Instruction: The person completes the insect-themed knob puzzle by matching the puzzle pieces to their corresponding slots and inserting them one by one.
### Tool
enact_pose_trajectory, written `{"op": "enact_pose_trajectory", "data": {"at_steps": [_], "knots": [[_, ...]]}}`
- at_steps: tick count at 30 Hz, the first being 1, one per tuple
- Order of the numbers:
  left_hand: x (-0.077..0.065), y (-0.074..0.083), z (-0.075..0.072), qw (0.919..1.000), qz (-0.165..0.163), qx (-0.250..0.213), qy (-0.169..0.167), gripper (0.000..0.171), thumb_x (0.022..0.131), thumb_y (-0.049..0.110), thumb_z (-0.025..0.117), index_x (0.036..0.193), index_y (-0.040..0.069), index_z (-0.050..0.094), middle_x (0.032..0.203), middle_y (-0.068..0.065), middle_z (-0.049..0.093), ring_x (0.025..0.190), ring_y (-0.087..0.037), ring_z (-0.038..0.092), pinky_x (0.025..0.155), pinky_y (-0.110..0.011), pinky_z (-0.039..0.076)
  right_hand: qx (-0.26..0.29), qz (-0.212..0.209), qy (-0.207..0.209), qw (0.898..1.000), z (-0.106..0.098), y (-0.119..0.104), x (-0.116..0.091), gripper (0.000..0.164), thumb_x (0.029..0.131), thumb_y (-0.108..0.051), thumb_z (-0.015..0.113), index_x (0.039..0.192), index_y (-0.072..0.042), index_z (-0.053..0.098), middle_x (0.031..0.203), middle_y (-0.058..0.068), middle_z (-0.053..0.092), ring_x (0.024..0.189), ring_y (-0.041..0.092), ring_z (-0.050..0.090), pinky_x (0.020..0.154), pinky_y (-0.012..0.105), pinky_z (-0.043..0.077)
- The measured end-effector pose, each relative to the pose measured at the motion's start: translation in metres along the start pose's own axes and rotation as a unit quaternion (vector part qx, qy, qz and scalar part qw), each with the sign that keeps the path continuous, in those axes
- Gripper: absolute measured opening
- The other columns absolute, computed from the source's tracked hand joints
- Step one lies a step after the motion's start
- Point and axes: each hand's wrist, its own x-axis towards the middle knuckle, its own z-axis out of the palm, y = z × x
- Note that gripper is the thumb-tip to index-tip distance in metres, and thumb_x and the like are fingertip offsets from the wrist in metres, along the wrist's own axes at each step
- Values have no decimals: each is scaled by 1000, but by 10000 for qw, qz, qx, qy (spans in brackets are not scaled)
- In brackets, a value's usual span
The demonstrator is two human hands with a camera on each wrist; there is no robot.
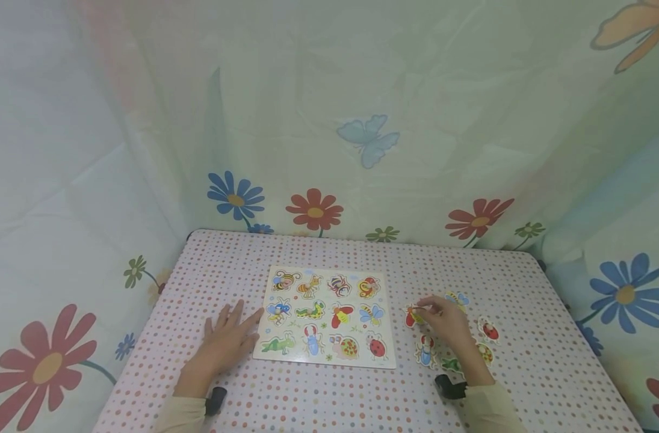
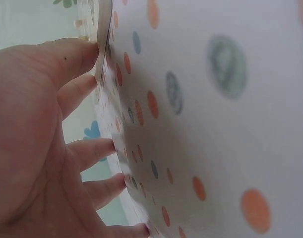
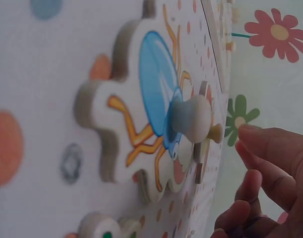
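Observation:
A wooden peg puzzle board (image 1: 329, 363) printed with colourful insects lies on the table. My left hand (image 1: 226, 337) is spread flat beside it, thumb and index fingertips (image 2: 91, 54) at the board's left edge, other fingertips on the tablecloth. To the board's right, my right hand (image 1: 443, 319) hovers over a red and yellow firefly piece (image 1: 410, 319). In the right wrist view its loosely bent fingers (image 3: 270, 144) are apart from that piece's knob (image 3: 216, 133). Closer to that camera lies a blue stag beetle piece (image 3: 156, 79) with a pale knob (image 3: 193, 119).
Around my right hand lie more loose pieces: a winged insect (image 1: 457, 297), a ladybird (image 1: 489, 329), a partly covered snail (image 1: 486, 353) and a green insect (image 1: 451, 364). A dotted cloth (image 1: 329, 400) covers the table. Behind hangs a flowered curtain (image 1: 405, 180).

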Motion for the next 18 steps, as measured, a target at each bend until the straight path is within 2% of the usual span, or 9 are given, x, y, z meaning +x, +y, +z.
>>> {"op": "enact_pose_trajectory", "data": {"at_steps": [3, 6, 18], "knots": [[0, 0, 0, 10000, 1, -22, -14, 55, 104, 35, 51, 156, 30, 37, 165, -20, 13, 148, -49, 4, 110, -75, -2, -25, 303, -169, 9994, 3, 5, 2, 25, 93, -21, 73, 111, -3, 70, 90, 11, 63, 68, 21, 54, 52, 31, 45], [0, -1, 1, 10000, -6, -46, -31, 55, 104, 36, 51, 156, 30, 37, 165, -20, 12, 148, -49, 4, 110, -74, -3, -59, 427, -289, 9987, 6, 7, 4, 26, 93, -21, 72, 112, -3, 70, 88, 9, 62, 70, 21, 55, 53, 31, 46], [1, -3, 3, 10000, 38, -53, 8, 54, 104, 36, 50, 156, 31, 37, 165, -19, 12, 148, -49, 4, 110, -75, -2, -74, 281, -428, 9987, 9, 10, 6, 27, 94, -22, 71, 113, -3, 69, 86, 7, 63, 68, 20, 56, 51, 29, 46]]}}
